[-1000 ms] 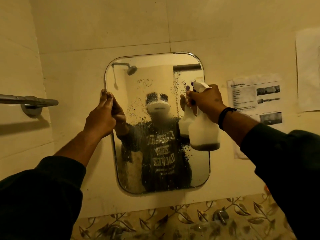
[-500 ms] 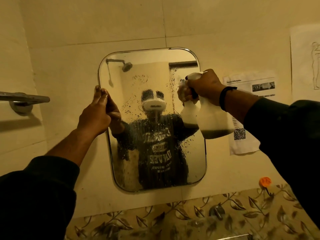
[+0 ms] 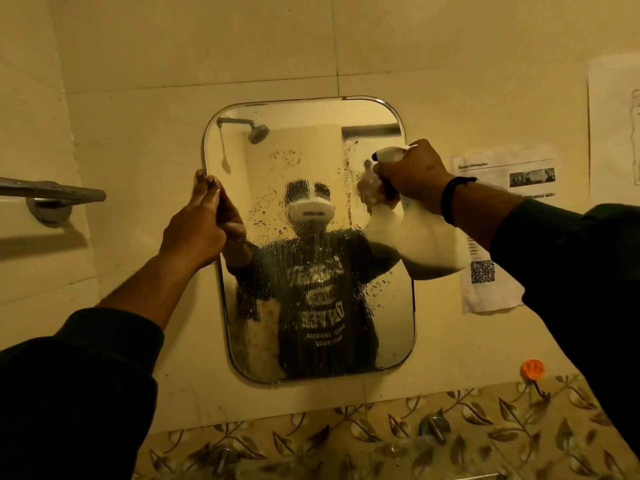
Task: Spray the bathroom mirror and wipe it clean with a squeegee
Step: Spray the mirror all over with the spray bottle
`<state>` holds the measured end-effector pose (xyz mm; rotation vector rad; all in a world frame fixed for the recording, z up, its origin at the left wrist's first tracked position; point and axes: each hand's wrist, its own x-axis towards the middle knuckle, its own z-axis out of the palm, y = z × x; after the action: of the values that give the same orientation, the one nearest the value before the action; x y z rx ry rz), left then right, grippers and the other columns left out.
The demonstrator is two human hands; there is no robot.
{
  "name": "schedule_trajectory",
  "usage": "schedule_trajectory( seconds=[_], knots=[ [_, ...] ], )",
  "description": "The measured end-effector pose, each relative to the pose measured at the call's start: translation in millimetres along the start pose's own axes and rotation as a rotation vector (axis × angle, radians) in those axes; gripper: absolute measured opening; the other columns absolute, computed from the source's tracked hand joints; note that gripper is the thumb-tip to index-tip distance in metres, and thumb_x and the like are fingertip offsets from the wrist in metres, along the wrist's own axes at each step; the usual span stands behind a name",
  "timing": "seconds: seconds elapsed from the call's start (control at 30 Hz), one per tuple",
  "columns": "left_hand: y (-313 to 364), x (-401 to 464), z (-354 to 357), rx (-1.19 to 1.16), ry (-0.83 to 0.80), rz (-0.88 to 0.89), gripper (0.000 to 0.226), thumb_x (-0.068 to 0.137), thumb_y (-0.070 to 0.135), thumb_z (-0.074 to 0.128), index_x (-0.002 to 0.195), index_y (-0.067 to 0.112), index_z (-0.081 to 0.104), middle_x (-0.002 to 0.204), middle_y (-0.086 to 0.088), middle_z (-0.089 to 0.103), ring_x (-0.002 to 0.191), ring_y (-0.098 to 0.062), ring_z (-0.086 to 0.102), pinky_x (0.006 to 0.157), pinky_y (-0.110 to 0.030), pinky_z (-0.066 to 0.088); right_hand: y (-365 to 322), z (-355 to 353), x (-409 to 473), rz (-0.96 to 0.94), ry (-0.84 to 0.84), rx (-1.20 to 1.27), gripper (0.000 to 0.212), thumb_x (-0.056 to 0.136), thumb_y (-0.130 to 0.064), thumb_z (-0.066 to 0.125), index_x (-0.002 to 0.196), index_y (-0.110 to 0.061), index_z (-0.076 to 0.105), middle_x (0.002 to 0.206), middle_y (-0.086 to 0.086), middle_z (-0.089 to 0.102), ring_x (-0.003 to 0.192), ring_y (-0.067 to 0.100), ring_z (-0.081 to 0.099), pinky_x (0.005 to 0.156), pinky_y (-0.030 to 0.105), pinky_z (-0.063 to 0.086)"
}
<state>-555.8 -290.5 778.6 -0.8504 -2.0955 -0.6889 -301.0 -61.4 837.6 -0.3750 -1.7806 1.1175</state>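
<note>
A rounded rectangular mirror (image 3: 311, 140) hangs on the tiled wall, its middle and right side covered in spray droplets and runs. My left hand (image 3: 194, 230) grips the mirror's left edge, fingers curled over the rim. In front of the mirror's upper right, my right hand (image 3: 412, 174) holds a white spray bottle (image 3: 426, 237) by its trigger head, nozzle aimed left at the glass. Dark liquid sits at the bottle's bottom. No squeegee is in view.
A metal towel bar (image 3: 52, 194) juts from the left wall. Printed paper sheets (image 3: 502, 174) are stuck to the wall right of the mirror. An orange hook (image 3: 532, 369) and metal tap knobs (image 3: 433, 426) sit on the leaf-patterned tile band below.
My right hand has raised the spray bottle toward the mirror's upper right. More droplets now show near the top right. My left hand has kept its grip on the left edge.
</note>
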Motion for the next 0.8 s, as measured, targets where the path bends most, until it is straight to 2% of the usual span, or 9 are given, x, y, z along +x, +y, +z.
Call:
schedule_trajectory(
  seconds=[0.07,0.1,0.13,0.23,0.37,0.43,0.53,0.7,0.8],
  knots=[
    [0.4,0.1,-0.6,-0.002,-0.001,0.002,0.078,0.091,-0.002,0.054,0.158,0.022,0.021,0.167,0.005,0.003,0.134,-0.039,0.045,0.1,-0.049,0.048,2.2,1.7,2.2,-0.01,0.047,-0.113,0.027,0.09,-0.018,0.067,0.108,-0.005,0.052,0.079,0.011,0.065,0.054,0.018,0.061,0.052,0.032,0.059],
    [0.5,0.0,-1.0,-0.004,-0.002,0.004,0.078,0.091,-0.002,0.054,0.158,0.022,0.02,0.167,0.005,0.003,0.135,-0.039,0.045,0.1,-0.049,0.048,3.7,1.3,3.6,-0.013,0.071,-0.158,0.03,0.088,-0.022,0.07,0.106,-0.007,0.05,0.086,0.012,0.065,0.06,0.02,0.062,0.059,0.036,0.06],
    [0.7,-0.2,-0.9,-0.004,-0.005,0.005,0.078,0.092,-0.002,0.054,0.158,0.022,0.02,0.167,0.005,0.002,0.135,-0.038,0.044,0.101,-0.049,0.047,4.2,1.4,3.6,-0.022,0.084,-0.166,0.031,0.087,-0.026,0.071,0.102,-0.009,0.049,0.085,0.011,0.065,0.059,0.019,0.063,0.059,0.035,0.06],
    [1.5,-1.0,-1.5,0.002,-0.007,0.005,0.079,0.092,-0.002,0.054,0.158,0.022,0.019,0.167,0.006,-0.001,0.135,-0.038,0.044,0.1,-0.048,0.048,4.5,-0.6,3.8,-0.063,0.072,-0.059,0.029,0.085,-0.031,0.073,0.091,-0.009,0.056,0.063,0.003,0.062,0.037,0.006,0.057,0.039,0.018,0.047],
    [3.4,-2.5,-3.3,0.01,-0.001,0.003,0.08,0.091,-0.003,0.054,0.158,0.023,0.018,0.167,0.007,-0.002,0.131,-0.038,0.049,0.093,-0.043,0.051,0.4,-2.1,1.3,-0.041,0.014,0.056,0.022,0.088,-0.024,0.071,0.087,-0.012,0.052,0.068,0.002,0.061,0.036,0.003,0.054,0.035,0.015,0.044],
    [4.2,-2.8,-4.3,0.008,-0.003,0.003,0.081,0.091,-0.003,0.053,0.158,0.023,0.018,0.167,0.007,-0.002,0.131,-0.038,0.049,0.092,-0.042,0.051,0.8,-0.7,2.0,-0.046,0.023,-0.056,0.029,0.086,-0.024,0.073,0.094,-0.012,0.047,0.074,0.004,0.062,0.047,0.01,0.058,0.041,0.023,0.051],
    [5.4,-2.7,-6.1,0.013,-0.013,-0.01,0.08,0.092,-0.003,0.052,0.159,0.024,0.017,0.167,0.008,-0.004,0.132,-0.038,0.047,0.095,-0.043,0.05,2.3,1.7,2.3,-0.042,0.036,-0.132,0.043,0.084,-0.024,0.075,0.111,-0.008,0.046,0.086,0.011,0.063,0.055,0.016,0.058,0.06,0.037,0.058],
    [6.2,-3.5,-5.8,0.011,-0.016,-0.012,0.081,0.092,-0.002,0.051,0.159,0.025,0.015,0.167,0.009,-0.005,0.134,-0.038,0.045,0.098,-0.046,0.049,-1.1,2.4,3.2,-0.057,0.016,-0.046,0.053,0.082,-0.025,0.077,0.124,-0.005,0.052,0.095,0.015,0.067,0.062,0.018,0.063,0.054,0.026,0.055],
    [6.2,-3.7,-5.7,0.01,-0.016,-0.016,0.08,0.092,-0.003,0.05,0.159,0.024,0.016,0.167,0.008,-0.004,0.136,-0.038,0.044,0.1,-0.046,0.048,-3.7,5.6,5.3,-0.054,0.018,0.036,0.038,0.087,-0.012,0.071,0.12,-0.002,0.057,0.087,0.009,0.065,0.056,0.012,0.063,0.054,0.025,0.056]
  ],
)
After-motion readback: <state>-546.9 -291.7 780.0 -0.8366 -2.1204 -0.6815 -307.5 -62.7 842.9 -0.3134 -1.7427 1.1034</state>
